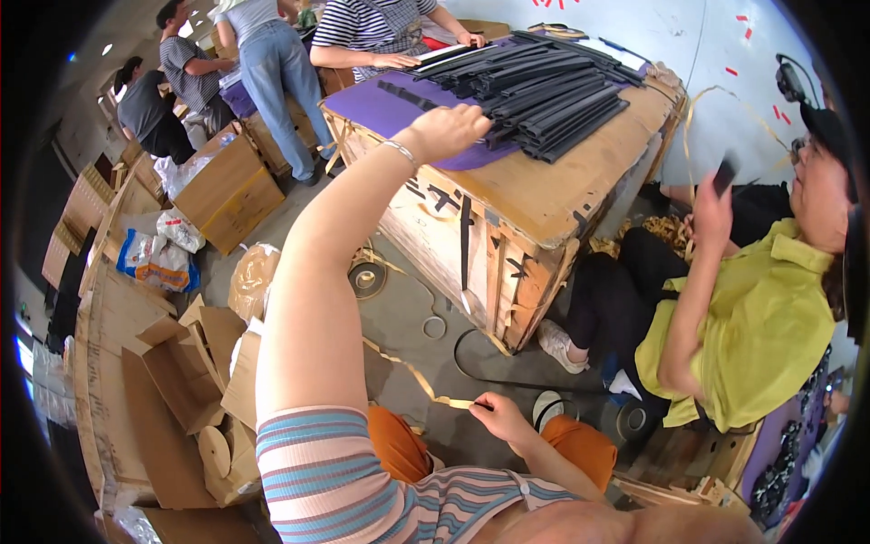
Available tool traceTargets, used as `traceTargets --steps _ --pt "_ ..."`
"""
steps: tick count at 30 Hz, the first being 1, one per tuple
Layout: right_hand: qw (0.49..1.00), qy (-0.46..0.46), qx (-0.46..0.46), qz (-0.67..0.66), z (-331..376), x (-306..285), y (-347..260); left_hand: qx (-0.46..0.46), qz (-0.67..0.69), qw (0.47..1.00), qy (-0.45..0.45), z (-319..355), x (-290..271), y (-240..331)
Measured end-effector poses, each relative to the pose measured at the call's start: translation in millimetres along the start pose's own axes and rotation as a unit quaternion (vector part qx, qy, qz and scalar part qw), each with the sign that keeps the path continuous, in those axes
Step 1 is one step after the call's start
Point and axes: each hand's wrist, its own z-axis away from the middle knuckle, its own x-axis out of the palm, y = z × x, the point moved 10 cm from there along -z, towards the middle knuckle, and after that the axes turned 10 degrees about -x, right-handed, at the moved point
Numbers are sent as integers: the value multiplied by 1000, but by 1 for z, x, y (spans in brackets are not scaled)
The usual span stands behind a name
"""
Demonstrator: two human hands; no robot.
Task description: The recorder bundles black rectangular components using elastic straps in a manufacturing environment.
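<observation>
Around the hands (449, 131): crate (544, 195), cardboard boxes (227, 186).

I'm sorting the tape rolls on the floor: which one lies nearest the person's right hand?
The white-faced roll just right of the right hand; the dark roll lies farther right, and the tan one sits by the crate.

The left hand (450, 128) reaches out to twelve o'clock, fingers curled on a black strip (497, 138) at the edge of the stack (544, 86) on the wooden crate (553, 195) — the right hand (500, 419), down at six, pinches a tan strap (419, 374).
</observation>
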Motion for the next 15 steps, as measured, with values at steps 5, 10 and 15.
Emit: traceTargets --steps 5,10,15 --pt "1000 -21 6 1 2 5 -5 -94 -19 978 -188 5 92 -28" --pt "999 -31 23 -3 3 2 -4 -299 143 939 -97 -58 79 -34" --pt "1000 -17 -9 10 4 -2 -5 -454 145 871 -122 -75 94 -36"
